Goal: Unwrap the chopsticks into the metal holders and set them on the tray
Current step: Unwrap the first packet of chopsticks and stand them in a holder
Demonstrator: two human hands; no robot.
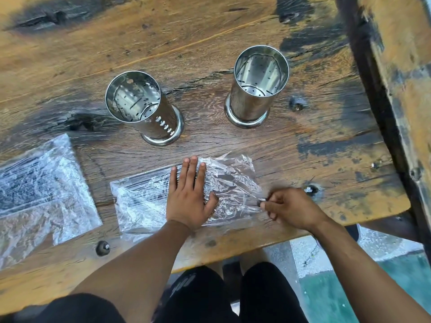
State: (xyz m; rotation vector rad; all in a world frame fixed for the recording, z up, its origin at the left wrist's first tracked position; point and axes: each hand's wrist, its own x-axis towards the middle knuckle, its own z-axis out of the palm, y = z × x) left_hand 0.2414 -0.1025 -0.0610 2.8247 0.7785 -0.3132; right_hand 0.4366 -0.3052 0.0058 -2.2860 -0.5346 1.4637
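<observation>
The left hand [189, 197] presses flat, fingers straight, on the pack [149, 199] near the table's [210, 31] front edge. The right hand [291, 209] pinches the wrap's [233, 183] torn end just right of it.

My arms are bare to the elbow, no sleeves or jewellery showing. Black trousers [268, 297] cover my 2 knees.

Soft, even daylight fills the head view, bright and without hard shadows. The counter [210, 31] shows only faint shade beneath the hands. Glare whitens the crinkled plastic wrap [233, 180] and a second wrapped pack [39, 183] at the left edge. The 2 metal holders [140, 106] [256, 85] carry bright reflections inside. Wide-angle distortion bends the edges; the corners look slightly soft.
</observation>
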